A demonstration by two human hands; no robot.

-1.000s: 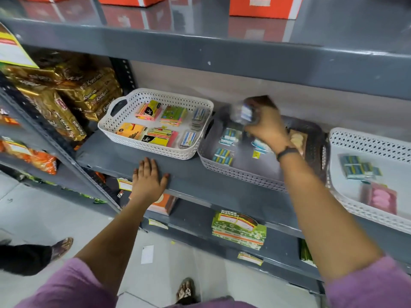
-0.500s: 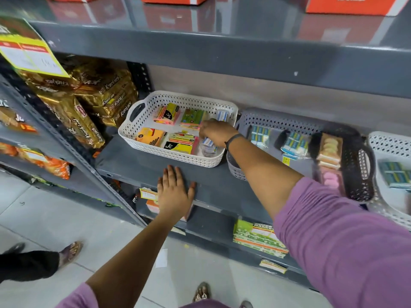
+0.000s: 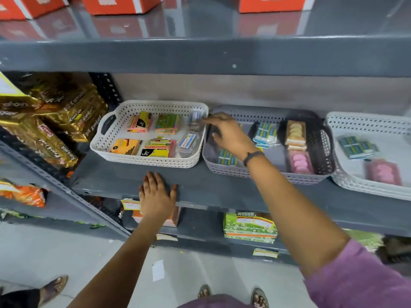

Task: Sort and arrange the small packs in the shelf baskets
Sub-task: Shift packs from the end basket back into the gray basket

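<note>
Upper shelf (image 3: 200, 56): grey, overhanging the baskets; orange boxes (image 3: 115, 4) on top.
Left bay: gold snack packs (image 3: 55, 121) stacked just beside the white basket, orange packs (image 3: 22, 194) lower down.
Lower shelf: green-and-orange packets (image 3: 250, 227) stacked beneath the right forearm.
Floor (image 3: 44, 252): pale tiles, a scrap of paper (image 3: 158, 270), sandalled feet at the bottom edge.
White basket (image 3: 111, 138): leftmost on the grey shelf (image 3: 200, 190) — yellow, pink and green small packs (image 3: 166, 123) in two rows, clear-wrapped blue-and-white packs (image 3: 188, 142) along its right wall.
Grey basket (image 3: 262, 115): touching the white one on its right; blue-striped packs (image 3: 265, 134) inside, with a darker mesh basket (image 3: 320, 138) nested at its right end, holding a tan pack (image 3: 295, 132) and a pink pack (image 3: 299, 162).
Far-right white basket (image 3: 360, 121): teal packs (image 3: 355, 147) and a blurred pink pack (image 3: 383, 172).
Right hand (image 3: 229, 134): over the left end of the grey basket, fingertips (image 3: 208, 118) at the shared rim just beside the clear-wrapped packs; fingers spread and slack, grasping nothing visible.
Right arm: stretched forward across the shelf edge, dark band (image 3: 252, 156) at the wrist, mauve sleeve (image 3: 355, 281) near the shoulder.
Left hand (image 3: 156, 193): flat, palm down on the front lip of the grey shelf — fingers together, thumb splayed, empty, below the white basket and apart from every pack.
</note>
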